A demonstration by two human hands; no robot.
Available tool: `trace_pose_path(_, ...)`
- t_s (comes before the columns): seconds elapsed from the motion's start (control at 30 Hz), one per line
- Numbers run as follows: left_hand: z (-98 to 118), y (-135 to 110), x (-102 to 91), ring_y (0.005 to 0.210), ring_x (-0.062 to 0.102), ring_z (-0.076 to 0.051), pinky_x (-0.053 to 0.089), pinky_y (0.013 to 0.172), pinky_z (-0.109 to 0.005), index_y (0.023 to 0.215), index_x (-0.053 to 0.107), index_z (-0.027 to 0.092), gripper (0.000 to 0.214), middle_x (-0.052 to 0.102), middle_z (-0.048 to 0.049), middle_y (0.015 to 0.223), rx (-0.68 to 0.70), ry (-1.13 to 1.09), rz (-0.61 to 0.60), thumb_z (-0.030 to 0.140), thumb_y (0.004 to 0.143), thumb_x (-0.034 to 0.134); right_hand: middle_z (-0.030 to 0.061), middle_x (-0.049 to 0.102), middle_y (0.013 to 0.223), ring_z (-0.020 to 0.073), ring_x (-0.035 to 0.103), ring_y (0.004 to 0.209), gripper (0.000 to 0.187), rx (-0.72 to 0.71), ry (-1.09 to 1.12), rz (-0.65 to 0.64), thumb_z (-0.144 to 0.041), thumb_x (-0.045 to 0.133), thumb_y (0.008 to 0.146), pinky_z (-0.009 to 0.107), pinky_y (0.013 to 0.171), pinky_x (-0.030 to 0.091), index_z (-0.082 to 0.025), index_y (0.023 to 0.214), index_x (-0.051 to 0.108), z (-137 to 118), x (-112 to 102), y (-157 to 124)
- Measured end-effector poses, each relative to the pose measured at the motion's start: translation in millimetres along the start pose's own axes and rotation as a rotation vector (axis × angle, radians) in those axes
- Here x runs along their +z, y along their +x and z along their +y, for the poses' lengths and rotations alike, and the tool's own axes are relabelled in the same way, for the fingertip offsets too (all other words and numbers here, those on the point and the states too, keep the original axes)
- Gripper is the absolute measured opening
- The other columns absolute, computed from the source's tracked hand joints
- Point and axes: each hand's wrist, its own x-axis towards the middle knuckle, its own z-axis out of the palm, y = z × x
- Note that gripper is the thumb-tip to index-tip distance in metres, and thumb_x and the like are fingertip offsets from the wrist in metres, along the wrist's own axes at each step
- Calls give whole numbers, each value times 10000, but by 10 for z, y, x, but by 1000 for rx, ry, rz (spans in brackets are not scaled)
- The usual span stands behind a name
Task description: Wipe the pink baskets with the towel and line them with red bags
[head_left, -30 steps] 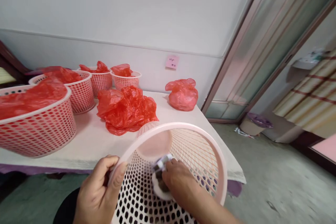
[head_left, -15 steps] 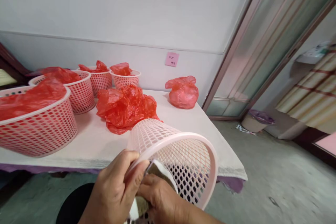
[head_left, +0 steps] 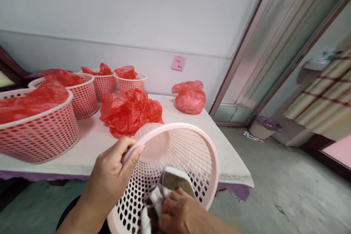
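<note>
A pale pink perforated plastic basket [head_left: 193,146] lies tilted on its side, its mouth turned toward me. My left hand [head_left: 113,170] is closed on its rim at the left, thumb on the inside. Inside the basket my right hand [head_left: 178,210] presses a brown and white cloth [head_left: 177,179] against the lower wall, fingers closed round it. Part of the cloth is hidden under that hand. Just behind the basket lies a crumpled heap of red plastic bags [head_left: 130,111] on the table.
Several baskets lined with red bags, one at front left [head_left: 41,135], stand along the table's left side. A filled red bag [head_left: 190,98] sits by the wall, below a pink note [head_left: 178,63]. The white-covered table [head_left: 93,150] ends at right; a bin [head_left: 263,128] stands on the floor.
The basket has turned so its mouth faces me more. My right hand has moved with the cloth from beside the left rim to deeper inside, lower right. My left hand still grips the rim.
</note>
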Motion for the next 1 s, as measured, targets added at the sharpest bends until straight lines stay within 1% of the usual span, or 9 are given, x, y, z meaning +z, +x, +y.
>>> trace_pose_path(0.17,-99,125,25,628,559,-96,416,573,-215,903,620,234,248,615,55,717,-124,-95,-69,471,940,557,-31,627,737,168,542,625,231,-18,-131,140,-406,474,1021,335,637,409,-243,897,581,-140,123,-10)
trace_pose_path(0.33,-182,161,32,607,540,-97,419,587,-226,843,603,226,296,592,54,684,-151,-58,-2,513,914,575,21,634,730,194,540,569,174,29,-226,263,-227,433,995,354,565,391,-175,977,598,-159,322,43)
trace_pose_path(0.47,-235,-164,133,653,620,-123,497,613,-218,950,613,228,316,657,24,766,-270,-95,117,533,867,626,48,649,779,211,563,624,179,86,-92,326,-222,517,933,351,596,439,-146,1081,584,-174,247,193)
trace_pose_path(0.53,-251,-414,233,676,663,-147,542,603,-225,994,606,222,330,695,-1,809,-381,-236,80,529,875,613,86,663,911,235,601,747,391,183,88,359,-291,611,866,352,667,490,-128,1214,541,-181,106,319)
trace_pose_path(0.6,-266,-634,319,734,697,-159,576,655,-229,1024,625,220,326,730,-22,878,-438,-317,123,516,889,598,94,646,1046,234,620,876,538,258,314,354,-338,676,816,333,765,523,-154,1290,501,-188,-19,456)
trace_pose_path(0.7,-297,-786,334,745,693,-133,552,687,-174,992,665,234,269,748,-7,876,-420,-216,261,478,891,612,62,624,1097,193,621,925,505,200,510,289,-388,688,810,274,820,525,-201,1250,525,-190,-46,606)
trace_pose_path(0.83,-319,-700,190,771,655,-101,507,770,-142,1004,670,255,179,724,24,880,-243,-56,292,396,904,622,75,662,1029,217,626,892,269,106,227,82,-307,614,892,351,855,528,-201,1140,607,-103,157,622)
trace_pose_path(0.93,-291,-618,118,824,651,-97,492,831,-146,1044,644,258,145,705,21,937,-102,1,240,334,928,603,136,708,1021,264,653,970,151,281,-68,-259,-101,586,879,453,953,500,-143,979,690,90,231,599)
trace_pose_path(1.0,-268,-616,110,826,662,-97,493,827,-141,1053,633,250,140,707,14,946,-24,46,222,315,933,601,178,717,1038,292,656,1032,151,428,-139,-387,-51,603,843,465,945,504,-110,923,717,270,168,605)
